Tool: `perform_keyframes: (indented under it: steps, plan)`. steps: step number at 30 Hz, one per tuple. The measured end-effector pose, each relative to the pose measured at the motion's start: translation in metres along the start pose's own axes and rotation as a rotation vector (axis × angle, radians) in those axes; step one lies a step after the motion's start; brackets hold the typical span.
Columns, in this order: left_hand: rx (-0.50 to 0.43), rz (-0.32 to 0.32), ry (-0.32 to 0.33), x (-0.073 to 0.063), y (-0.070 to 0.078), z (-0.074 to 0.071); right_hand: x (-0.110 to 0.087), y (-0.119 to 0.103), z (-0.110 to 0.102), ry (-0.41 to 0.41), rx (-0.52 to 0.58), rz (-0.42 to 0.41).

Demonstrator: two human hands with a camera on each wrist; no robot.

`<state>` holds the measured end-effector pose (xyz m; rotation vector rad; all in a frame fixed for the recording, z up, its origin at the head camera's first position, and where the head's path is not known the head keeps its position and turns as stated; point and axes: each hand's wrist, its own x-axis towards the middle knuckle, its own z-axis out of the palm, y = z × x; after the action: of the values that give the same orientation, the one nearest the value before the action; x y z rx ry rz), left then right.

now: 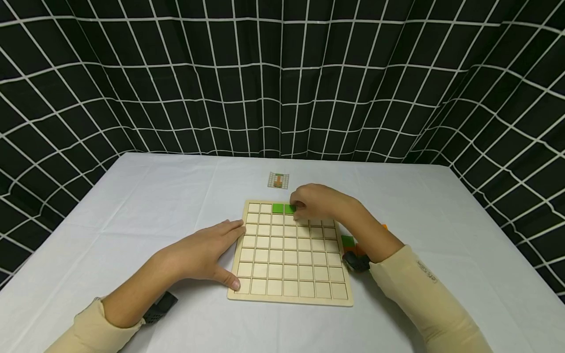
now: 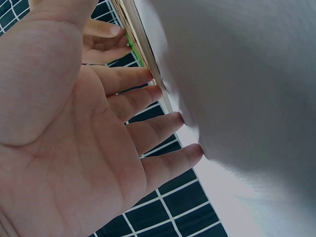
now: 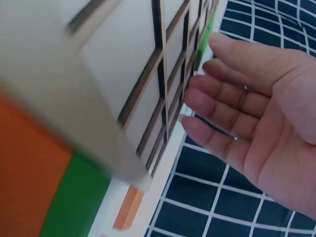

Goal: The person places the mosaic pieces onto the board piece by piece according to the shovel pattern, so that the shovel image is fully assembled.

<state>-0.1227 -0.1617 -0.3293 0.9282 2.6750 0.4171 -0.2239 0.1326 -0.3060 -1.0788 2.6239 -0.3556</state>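
Observation:
A light wooden grid board (image 1: 275, 256) lies on the white table, with two green square tiles (image 1: 278, 209) side by side in its far row. My left hand (image 1: 200, 252) rests at the board's left side, fingertips at the edge and thumb on the near left corner. In the left wrist view its fingers (image 2: 148, 136) are spread and hold nothing. My right hand (image 1: 320, 202) reaches over the far row, fingertips at the right-hand green tile and partly covering it. The right wrist view shows those fingers (image 3: 217, 101) loosely bent beside the green tile edge (image 3: 205, 44), nothing between them.
Behind the board lies a small pattern card (image 1: 278, 180) with an orange and green design. Green tiles (image 1: 347, 241) and orange tiles (image 1: 360, 250) sit to the right of the board, partly under the right forearm. A black gridded curtain (image 1: 282, 88) surrounds the table.

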Motion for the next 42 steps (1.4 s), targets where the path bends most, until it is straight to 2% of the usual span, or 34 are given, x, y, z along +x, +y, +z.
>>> perform_keyframes:
  steps: [2,10,19,25,28,36,42]
  plan:
    - [0.0,-0.001,-0.002,0.0,0.0,0.0,-0.007,0.002,-0.001,0.016,0.019,-0.018]
    - [0.0,-0.007,-0.004,0.0,0.001,-0.001,-0.046,0.005,-0.005,0.052,0.01,0.011]
    - [-0.002,-0.009,-0.009,0.0,0.001,-0.003,-0.09,0.017,0.001,0.007,0.057,0.119]
    - [-0.011,-0.03,-0.014,-0.002,0.0,0.0,-0.096,0.025,0.0,-0.059,0.062,0.219]
    - [-0.019,-0.018,-0.007,-0.002,-0.001,0.001,-0.096,0.025,0.001,-0.085,0.06,0.246]
    - [-0.015,-0.011,-0.006,-0.002,-0.001,0.0,-0.098,0.021,0.002,-0.102,0.051,0.265]
    - [-0.014,-0.003,-0.003,-0.001,-0.001,0.0,-0.098,0.019,0.003,-0.081,0.002,0.263]
